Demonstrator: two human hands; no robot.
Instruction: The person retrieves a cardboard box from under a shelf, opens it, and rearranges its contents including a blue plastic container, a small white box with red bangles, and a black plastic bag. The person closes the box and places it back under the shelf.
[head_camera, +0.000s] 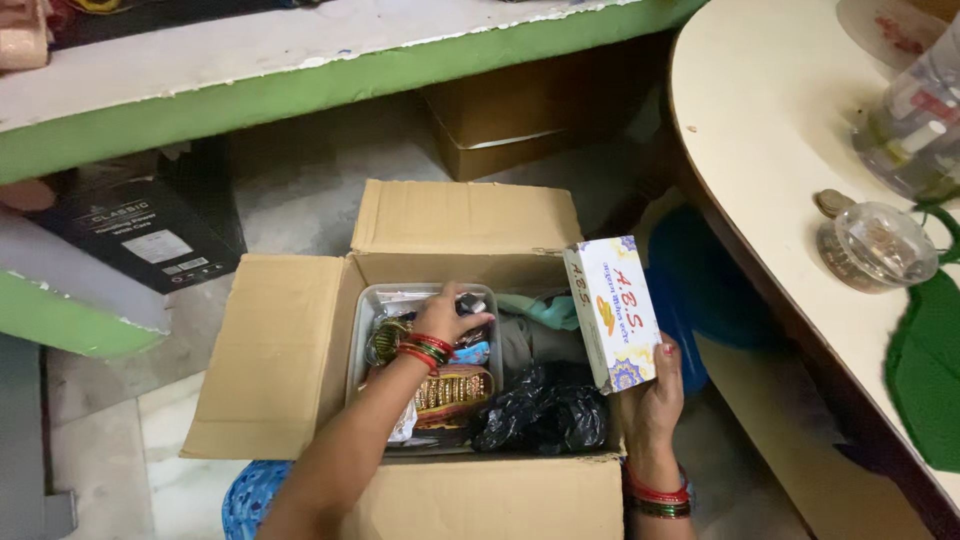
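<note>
Nearest to us, our right hand (655, 395) grips a small white rectangular box (612, 312) from below, thumb and fingers closed around its lower end (red and green bangles ring the wrist). The box has printed red lettering and a blue floral pattern at its corners, and it stands tilted over the right edge of the open cardboard carton (270, 360) on the floor.

Our left hand (450, 312) reaches down into the carton, fingers curled over small items in a clear plastic tray (368, 315) on the carton's left side; we cannot tell exactly which piece it pinches. The tray holds stacked gold bangles (455, 388) and small packets. Beside the tray lies a crumpled black plastic bag (545, 410), with grey and teal cloth (545, 312) behind it.

Farther left, a black flat package (145, 240) with a white label leans under a green-edged shelf (300, 80). Behind the carton sits a closed brown cardboard box (520, 115). To the right, a cream rounded table (760, 150) carries a clear lidded jar (878, 245) and a transparent plastic container (915, 130).
</note>
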